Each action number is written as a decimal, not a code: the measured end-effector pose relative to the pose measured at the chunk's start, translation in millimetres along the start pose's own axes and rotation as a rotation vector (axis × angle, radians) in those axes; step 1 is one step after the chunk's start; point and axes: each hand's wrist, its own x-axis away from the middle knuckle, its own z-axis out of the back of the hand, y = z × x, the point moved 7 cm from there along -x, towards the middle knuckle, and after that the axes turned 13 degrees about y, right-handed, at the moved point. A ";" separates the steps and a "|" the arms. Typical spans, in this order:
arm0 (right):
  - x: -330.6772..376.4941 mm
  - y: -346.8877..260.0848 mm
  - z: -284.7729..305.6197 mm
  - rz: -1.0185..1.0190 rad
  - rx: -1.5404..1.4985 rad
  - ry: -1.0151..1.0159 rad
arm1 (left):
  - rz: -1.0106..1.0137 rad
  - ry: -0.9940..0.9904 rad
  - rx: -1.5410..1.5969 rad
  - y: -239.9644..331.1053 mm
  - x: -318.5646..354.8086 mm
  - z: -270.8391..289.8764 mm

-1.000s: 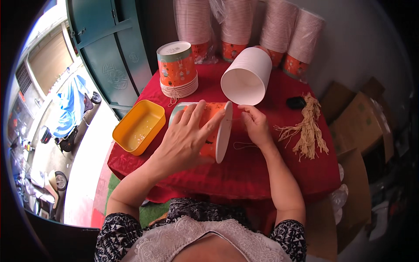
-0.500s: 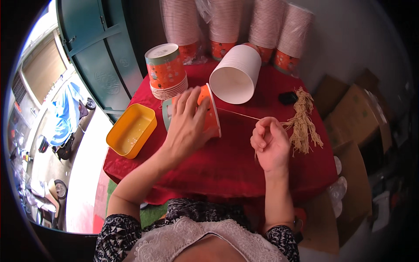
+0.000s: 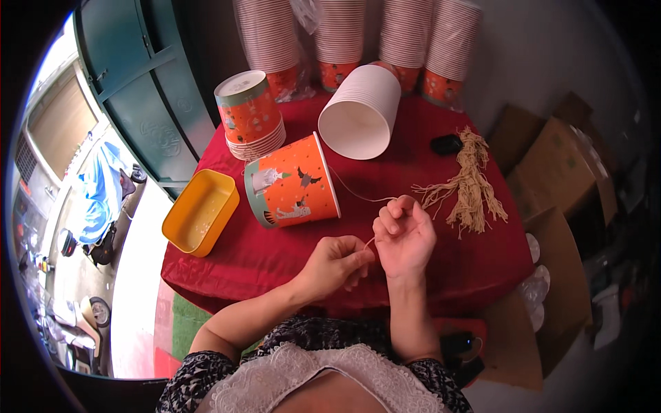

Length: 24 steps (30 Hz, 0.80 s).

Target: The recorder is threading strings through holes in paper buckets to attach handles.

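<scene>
A thin tan string [image 3: 354, 195] runs from the rim of the orange printed paper bucket [image 3: 292, 182], which lies on its side on the red-covered surface [image 3: 289, 265], across to the person's two hands at the near edge. The left hand [image 3: 335, 265] pinches the string's near end between thumb and fingertips, closed on it. The right hand [image 3: 405, 234] is curled loosely with the string passing over or through its fingers; whether it truly grips the strand cannot be told.

The string looks light, limp and fibrous, likely to fray or slip if held slackly, so a fingertip pinch close to its end seems the surest hold. The bucket is thin card, light and easily dented, and free to roll on its side.

Just beyond it a white stack of nested buckets [image 3: 361, 113] lies open-mouth toward the person, and an upright orange stack [image 3: 251, 113] stands to its left. A yellow plastic tray [image 3: 200, 212] sits at the surface's left edge. A bundle of tan strings [image 3: 471, 186] lies to the right, with a small black object [image 3: 447, 144] just above it. Tall wrapped stacks of cups [image 3: 358, 38] line the back.
</scene>
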 end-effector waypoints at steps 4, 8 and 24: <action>13.4 -18.9 11.7 0.475 1.049 0.138 | -0.037 -0.005 -0.096 15.1 7.0 13.3; 43.2 -25.5 -18.2 0.778 1.412 0.012 | -0.249 -0.004 -0.454 32.2 12.0 18.3; 53.5 -13.9 -20.6 0.597 1.313 -0.292 | -0.991 -0.012 -0.922 135.6 45.1 19.9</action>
